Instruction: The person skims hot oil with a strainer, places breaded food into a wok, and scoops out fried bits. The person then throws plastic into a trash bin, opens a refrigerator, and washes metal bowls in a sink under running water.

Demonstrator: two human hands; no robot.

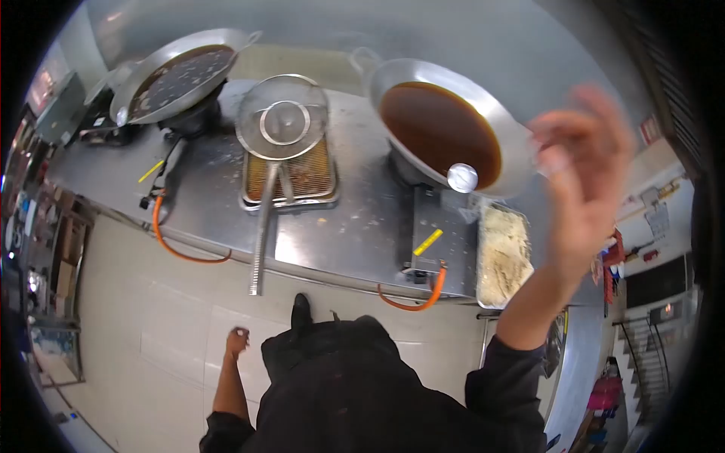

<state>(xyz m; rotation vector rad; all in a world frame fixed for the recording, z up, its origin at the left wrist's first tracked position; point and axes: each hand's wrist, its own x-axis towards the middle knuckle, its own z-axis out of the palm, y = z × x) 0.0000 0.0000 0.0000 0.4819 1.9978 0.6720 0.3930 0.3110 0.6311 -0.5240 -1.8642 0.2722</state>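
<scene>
- R hand [585, 162] is raised beside the right-hand rim of the R wok [509, 134]; blurred. Fingers are loosely bent & set apart, thumb off them, so a fairly wide grip is shown; contact w/ the rim can't be told.
- L hand [239, 343] is held low over the floor [174, 302], well apart from the tabletop [362, 215]; fingers look curled, but wide or narrow can't be told.
- R wok is set over a gas burner [434, 223] & is part-filled w/ brown liquid [434, 124]; a small round silvery piece [462, 178] is seen at its near rim.
- Tray of pale, crumbly coating [504, 238] is placed nr the R wok, at the tabletop's front edge.
- Wire-mesh skimmer [255, 140] is laid across a rack tray [328, 198] btwn the woks; its handle is extended past the front edge.
- L wok [153, 72] is seated on a black burner [198, 119], w/ dark liquid held in it.
- Orange hoses [435, 291] are hung along the front.
</scene>
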